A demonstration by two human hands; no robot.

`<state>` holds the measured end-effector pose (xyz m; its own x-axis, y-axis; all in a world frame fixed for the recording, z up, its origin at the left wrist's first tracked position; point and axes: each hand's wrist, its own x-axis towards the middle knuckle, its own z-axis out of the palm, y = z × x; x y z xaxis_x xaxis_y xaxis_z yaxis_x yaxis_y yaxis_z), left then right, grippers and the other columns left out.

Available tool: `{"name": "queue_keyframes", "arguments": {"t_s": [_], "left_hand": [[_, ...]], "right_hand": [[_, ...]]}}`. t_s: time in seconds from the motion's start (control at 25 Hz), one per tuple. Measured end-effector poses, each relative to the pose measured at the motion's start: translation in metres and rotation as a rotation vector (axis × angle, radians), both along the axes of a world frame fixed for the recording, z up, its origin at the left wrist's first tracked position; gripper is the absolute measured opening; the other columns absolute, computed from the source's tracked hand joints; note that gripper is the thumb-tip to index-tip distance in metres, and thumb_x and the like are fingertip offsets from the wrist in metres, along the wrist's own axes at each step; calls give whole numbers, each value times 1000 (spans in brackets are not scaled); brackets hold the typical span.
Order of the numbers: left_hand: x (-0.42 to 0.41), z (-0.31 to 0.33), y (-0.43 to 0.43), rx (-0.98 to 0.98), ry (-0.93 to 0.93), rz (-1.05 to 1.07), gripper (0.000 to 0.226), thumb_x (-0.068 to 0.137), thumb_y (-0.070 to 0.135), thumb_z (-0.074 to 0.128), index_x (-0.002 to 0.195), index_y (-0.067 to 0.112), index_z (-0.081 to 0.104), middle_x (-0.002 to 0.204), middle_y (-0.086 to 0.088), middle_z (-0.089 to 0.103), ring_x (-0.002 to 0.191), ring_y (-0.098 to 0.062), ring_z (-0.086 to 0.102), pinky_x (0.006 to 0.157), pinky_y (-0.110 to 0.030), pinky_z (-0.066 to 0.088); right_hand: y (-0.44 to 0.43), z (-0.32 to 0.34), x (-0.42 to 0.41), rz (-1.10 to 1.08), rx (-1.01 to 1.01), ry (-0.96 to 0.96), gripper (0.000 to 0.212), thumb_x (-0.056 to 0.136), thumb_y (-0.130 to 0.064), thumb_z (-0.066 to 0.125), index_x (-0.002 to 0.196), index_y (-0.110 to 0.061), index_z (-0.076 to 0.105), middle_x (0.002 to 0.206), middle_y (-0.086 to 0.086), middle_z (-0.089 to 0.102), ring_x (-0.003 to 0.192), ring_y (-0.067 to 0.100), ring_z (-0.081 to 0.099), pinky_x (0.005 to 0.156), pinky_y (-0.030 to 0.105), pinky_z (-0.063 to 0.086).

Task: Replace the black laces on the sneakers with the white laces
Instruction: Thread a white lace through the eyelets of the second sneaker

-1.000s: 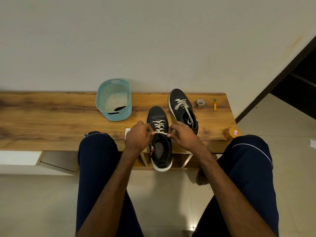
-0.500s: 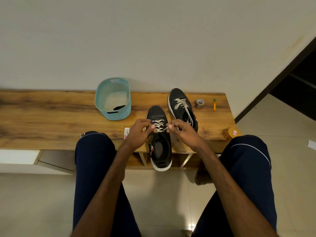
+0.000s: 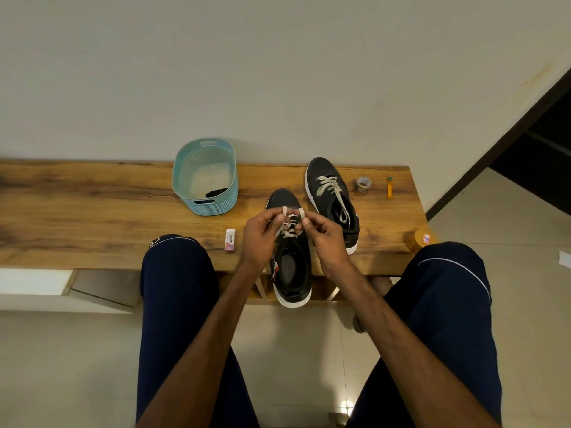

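Observation:
Two black sneakers stand on the wooden bench (image 3: pixel 92 217). The near sneaker (image 3: pixel 292 273) hangs its heel over the bench's front edge and carries a white lace (image 3: pixel 289 231). My left hand (image 3: pixel 261 234) pinches one end of that lace above the shoe's tongue. My right hand (image 3: pixel 324 234) pinches the other end, close beside the left. The far sneaker (image 3: pixel 332 199) lies to the right with a white lace (image 3: pixel 332 188) threaded and its ends trailing loose. A black lace (image 3: pixel 216 192) lies in the teal basket (image 3: pixel 188 168).
A small white eraser box (image 3: pixel 230 240) lies left of my left hand. A tape roll (image 3: pixel 362 183) and an orange tube (image 3: pixel 389 187) sit at the bench's far right. An orange jar (image 3: pixel 418 239) stands by my right knee. My knees flank the shoe.
Both hands have risen from the shoe's sides and come together over the tongue, lifting the white lace ends up above the near sneaker.

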<state>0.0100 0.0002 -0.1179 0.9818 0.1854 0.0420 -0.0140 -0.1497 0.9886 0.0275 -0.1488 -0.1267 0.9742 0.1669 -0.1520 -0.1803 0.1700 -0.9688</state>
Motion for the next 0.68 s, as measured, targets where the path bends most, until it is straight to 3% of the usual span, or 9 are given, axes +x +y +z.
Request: {"name": "queue_keyframes", "arguments": {"t_s": [0.12, 0.32, 0.52, 0.68], "left_hand": [[1, -4, 2, 132, -19, 33, 28, 96, 3, 56, 121, 9, 68, 110, -3, 72, 103, -11, 68, 90, -26, 55], [-3, 1, -4, 115, -18, 54, 22, 98, 21, 60, 115, 12, 69, 97, 0, 74, 88, -11, 70, 77, -27, 57], [-4, 5, -6, 175, -19, 129, 13, 93, 14, 66, 106, 13, 66, 92, 1, 72, 83, -4, 69, 72, -19, 55], [0, 7, -6, -219, 90, 136, 13, 102, 12, 48, 103, 4, 58, 87, -13, 71, 81, -27, 70, 75, -35, 58]], "right_hand": [[0, 0, 1, -3, -26, 8, 30, 98, -3, 55, 127, -1, 63, 87, 2, 71, 85, 7, 68, 80, 21, 54], [4, 2, -1, -22, -67, -23, 29, 96, 1, 57, 124, 2, 64, 97, 5, 72, 84, 4, 70, 78, 19, 54], [6, 4, -1, 1, -106, -84, 26, 94, 3, 60, 119, 1, 67, 97, 0, 74, 87, 7, 71, 79, 20, 55], [3, 4, 0, -49, -70, -48, 26, 95, 1, 59, 120, 3, 65, 93, 4, 73, 83, 3, 71, 76, 17, 54]]}}
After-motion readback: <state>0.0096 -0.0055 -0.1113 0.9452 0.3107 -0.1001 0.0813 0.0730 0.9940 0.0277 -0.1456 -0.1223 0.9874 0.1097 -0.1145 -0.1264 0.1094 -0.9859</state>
